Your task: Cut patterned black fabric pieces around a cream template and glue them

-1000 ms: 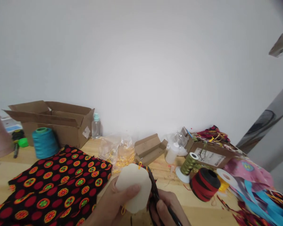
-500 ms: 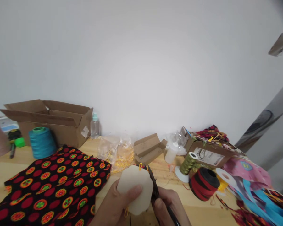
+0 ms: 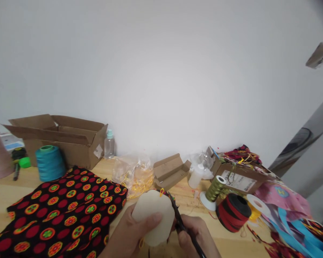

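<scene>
My left hand (image 3: pixel 136 227) grips a pale, flat piece with rounded corners (image 3: pixel 156 209), its thumb pressed on the face. A small yellow cord loop (image 3: pixel 162 192) sticks out at the top edge, and another yellow loop hangs at the bottom. Bits of dark patterned cloth show behind the piece's upper right edge. My right hand (image 3: pixel 193 234) is closed around black scissors (image 3: pixel 179 218), whose blades point up along the right side of the pale piece. Black cloth with red dots and flowers (image 3: pixel 70 211) lies left of my hands.
Behind stand an open cardboard box (image 3: pixel 64 143), a teal thread cone (image 3: pixel 50 164), a spray bottle (image 3: pixel 109 145) and a small open carton (image 3: pixel 170 171). On the right are a green thread spool (image 3: pixel 216 189), a red-and-black ribbon roll (image 3: pixel 233 212) and a box heaped with scraps (image 3: pixel 238 177).
The scissors have shifted slightly right, and their blades now stand a little apart from the pale piece's edge. The pale piece has turned slightly in my left hand.
</scene>
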Tool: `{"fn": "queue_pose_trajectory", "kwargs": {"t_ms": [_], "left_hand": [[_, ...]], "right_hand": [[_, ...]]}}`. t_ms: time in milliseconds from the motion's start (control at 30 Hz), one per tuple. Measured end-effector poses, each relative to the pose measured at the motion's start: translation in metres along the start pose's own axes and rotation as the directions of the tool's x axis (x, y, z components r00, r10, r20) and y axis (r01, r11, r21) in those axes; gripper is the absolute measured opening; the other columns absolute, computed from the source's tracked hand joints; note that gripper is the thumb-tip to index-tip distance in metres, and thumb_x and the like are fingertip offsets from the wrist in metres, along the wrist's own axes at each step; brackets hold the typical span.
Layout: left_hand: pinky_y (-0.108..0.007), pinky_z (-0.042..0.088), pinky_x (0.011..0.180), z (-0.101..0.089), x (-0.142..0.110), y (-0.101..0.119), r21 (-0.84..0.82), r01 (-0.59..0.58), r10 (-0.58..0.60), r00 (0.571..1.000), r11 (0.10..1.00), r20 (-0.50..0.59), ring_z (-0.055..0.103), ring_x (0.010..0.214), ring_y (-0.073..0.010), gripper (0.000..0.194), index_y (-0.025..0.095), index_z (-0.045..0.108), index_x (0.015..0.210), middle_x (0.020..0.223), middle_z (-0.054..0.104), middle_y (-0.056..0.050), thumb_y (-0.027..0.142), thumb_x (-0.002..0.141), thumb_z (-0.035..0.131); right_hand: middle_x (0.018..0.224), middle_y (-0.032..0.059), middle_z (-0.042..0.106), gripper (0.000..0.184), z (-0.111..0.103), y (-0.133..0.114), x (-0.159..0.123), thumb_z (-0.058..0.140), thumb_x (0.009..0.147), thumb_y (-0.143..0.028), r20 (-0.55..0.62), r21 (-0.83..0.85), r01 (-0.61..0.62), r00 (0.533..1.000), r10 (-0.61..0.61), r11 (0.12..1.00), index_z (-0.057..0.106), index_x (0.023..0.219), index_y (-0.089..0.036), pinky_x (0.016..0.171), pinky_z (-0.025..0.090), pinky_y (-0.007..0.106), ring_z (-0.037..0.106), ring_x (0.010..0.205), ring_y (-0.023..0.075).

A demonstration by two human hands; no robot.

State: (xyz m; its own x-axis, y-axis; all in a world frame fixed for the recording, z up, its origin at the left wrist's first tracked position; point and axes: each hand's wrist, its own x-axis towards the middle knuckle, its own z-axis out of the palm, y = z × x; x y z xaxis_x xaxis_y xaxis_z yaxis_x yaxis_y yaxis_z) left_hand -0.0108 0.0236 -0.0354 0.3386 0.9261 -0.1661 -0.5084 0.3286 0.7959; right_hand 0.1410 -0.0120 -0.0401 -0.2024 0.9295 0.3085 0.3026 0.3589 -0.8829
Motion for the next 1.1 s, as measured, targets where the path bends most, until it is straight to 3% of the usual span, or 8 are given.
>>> {"fn": "queue_pose_trajectory", "kwargs": {"t_ms": [100, 233, 367, 500, 667, 833, 1000, 1100], "left_hand": [[-0.025, 0.051, 0.052, -0.001, 0.001, 0.000, 0.009, -0.015, 0.015, 1.000, 1.000, -0.006, 0.063, 0.056, -0.0194, 0.029, 0.010, 0.069, 0.072, 0.060, 0.070, -0.008, 0.024, 0.047, 0.077], [-0.026, 0.051, 0.053, -0.002, 0.001, 0.000, 0.003, -0.005, 0.005, 0.999, 1.000, -0.034, 0.063, 0.056, -0.0199, 0.030, 0.011, 0.069, 0.073, 0.063, 0.071, -0.008, 0.023, 0.047, 0.077], [-0.026, 0.051, 0.053, 0.000, -0.001, 0.001, -0.013, 0.008, -0.008, 0.999, 1.000, -0.037, 0.063, 0.057, -0.0198, 0.029, 0.011, 0.069, 0.073, 0.064, 0.071, -0.008, 0.023, 0.048, 0.077], [-0.023, 0.050, 0.050, 0.001, -0.001, 0.003, 0.000, 0.003, -0.003, 0.999, 1.000, -0.033, 0.062, 0.053, -0.0172, 0.028, 0.011, 0.069, 0.071, 0.063, 0.071, -0.008, 0.022, 0.047, 0.077], [-0.022, 0.049, 0.048, -0.002, -0.001, 0.005, 0.075, -0.012, 0.011, 1.000, 0.997, 0.020, 0.061, 0.053, -0.0172, 0.029, 0.010, 0.068, 0.072, 0.060, 0.070, -0.008, 0.024, 0.048, 0.077], [-0.025, 0.050, 0.051, -0.006, 0.002, 0.004, 0.092, -0.016, 0.016, 1.000, 0.996, -0.003, 0.062, 0.056, -0.0198, 0.030, 0.011, 0.067, 0.074, 0.062, 0.070, -0.007, 0.024, 0.049, 0.076], [-0.028, 0.050, 0.053, -0.006, 0.002, 0.003, 0.080, -0.004, 0.005, 1.000, 0.997, -0.013, 0.063, 0.058, -0.0219, 0.032, 0.011, 0.067, 0.075, 0.065, 0.070, -0.008, 0.025, 0.049, 0.076], [-0.027, 0.050, 0.053, -0.004, 0.001, 0.004, 0.088, 0.003, -0.002, 1.000, 0.996, -0.009, 0.063, 0.059, -0.0218, 0.032, 0.011, 0.067, 0.075, 0.063, 0.069, -0.008, 0.026, 0.049, 0.076]], "right_hand": [[0.057, 0.0010, 0.045, 0.062, 0.003, -0.002, 0.000, 0.034, 0.072, -0.068, 0.032, 0.070, -0.050, 0.998, 0.048, 0.996, 0.062, 0.076, -0.013, 0.050, 0.037, 0.024, 0.041, 0.051, 0.0134], [0.056, 0.0014, 0.046, 0.071, 0.009, -0.007, 0.005, 0.035, 0.059, -0.079, -0.011, 0.159, -0.077, 0.997, 0.079, 0.984, 0.062, 0.065, -0.014, 0.053, 0.038, 0.026, 0.043, 0.055, 0.0157], [0.054, 0.0005, 0.046, 0.062, 0.011, -0.008, 0.008, 0.041, 0.065, -0.072, 0.007, 0.129, -0.123, 0.992, 0.124, 0.984, 0.062, 0.063, -0.014, 0.051, 0.036, 0.024, 0.040, 0.055, 0.0142], [0.057, 0.0022, 0.048, 0.067, 0.009, 0.004, 0.002, 0.037, 0.065, -0.074, -0.048, 0.101, -0.057, 0.997, 0.062, 0.993, 0.063, 0.066, -0.012, 0.050, 0.036, 0.024, 0.041, 0.054, 0.0144], [0.059, 0.0028, 0.049, 0.057, 0.007, 0.019, -0.008, 0.037, 0.074, -0.062, -0.121, -0.002, -0.033, 0.992, 0.032, 0.999, 0.064, 0.075, -0.011, 0.051, 0.037, 0.024, 0.043, 0.056, 0.0148], [0.055, -0.0002, 0.042, 0.071, 0.006, 0.011, -0.002, 0.032, 0.066, -0.075, -0.031, 0.056, -0.055, 0.998, 0.057, 0.997, 0.063, 0.073, -0.012, 0.046, 0.032, 0.023, 0.034, 0.049, 0.0115], [0.059, 0.0014, 0.046, 0.055, 0.005, -0.004, 0.008, 0.040, 0.073, -0.065, 0.040, 0.066, -0.117, 0.993, 0.114, 0.991, 0.061, 0.066, -0.015, 0.057, 0.038, 0.025, 0.040, 0.056, 0.0144], [0.058, 0.0011, 0.045, 0.061, 0.008, 0.001, 0.006, 0.037, 0.069, -0.070, 0.028, 0.092, -0.061, 0.998, 0.058, 0.994, 0.061, 0.069, -0.014, 0.051, 0.036, 0.024, 0.037, 0.052, 0.0130]]}}
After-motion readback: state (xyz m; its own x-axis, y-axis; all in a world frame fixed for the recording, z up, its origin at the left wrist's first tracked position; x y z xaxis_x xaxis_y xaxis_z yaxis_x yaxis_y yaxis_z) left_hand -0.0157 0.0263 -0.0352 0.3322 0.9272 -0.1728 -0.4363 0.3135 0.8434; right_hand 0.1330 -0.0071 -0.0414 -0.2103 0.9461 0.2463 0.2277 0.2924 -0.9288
